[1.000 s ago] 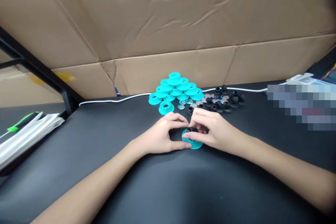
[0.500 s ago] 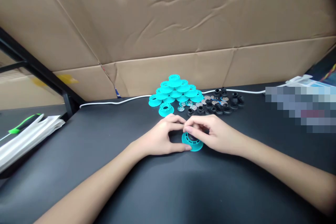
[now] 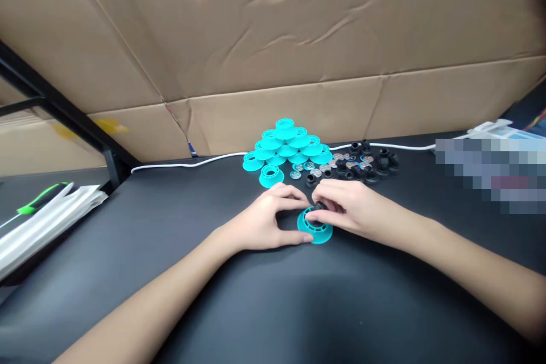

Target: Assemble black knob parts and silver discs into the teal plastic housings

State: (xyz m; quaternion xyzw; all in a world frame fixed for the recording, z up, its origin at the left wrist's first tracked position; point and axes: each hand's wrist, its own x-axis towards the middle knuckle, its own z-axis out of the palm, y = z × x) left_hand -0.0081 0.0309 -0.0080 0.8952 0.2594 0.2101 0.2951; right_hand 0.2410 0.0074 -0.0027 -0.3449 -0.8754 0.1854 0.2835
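A turquoise flared plastic ring (image 3: 316, 234) lies on the black table in front of me. My left hand (image 3: 273, 219) grips its left side, thumb at the near edge and fingers at the far edge. Over the ring's middle, my right hand (image 3: 350, 207) pinches a small black knob-like part (image 3: 319, 206). That part sits at the ring's central opening; how deep it goes is hidden by my fingers. Just beyond my left hand stands another turquoise ring (image 3: 271, 176), apart from the stack.
Behind my hands rises a pyramid of turquoise rings (image 3: 285, 131). To its right lie several silver discs (image 3: 315, 173) and several black parts (image 3: 383, 162). A white cable (image 3: 191, 165) runs along the cardboard wall (image 3: 273, 40). A green-black screwdriver (image 3: 45, 199) rests at the left.
My right hand has shifted slightly right, uncovering more of the black part and the ring's opening. My left hand keeps its grip on the ring. The view has tilted a little.
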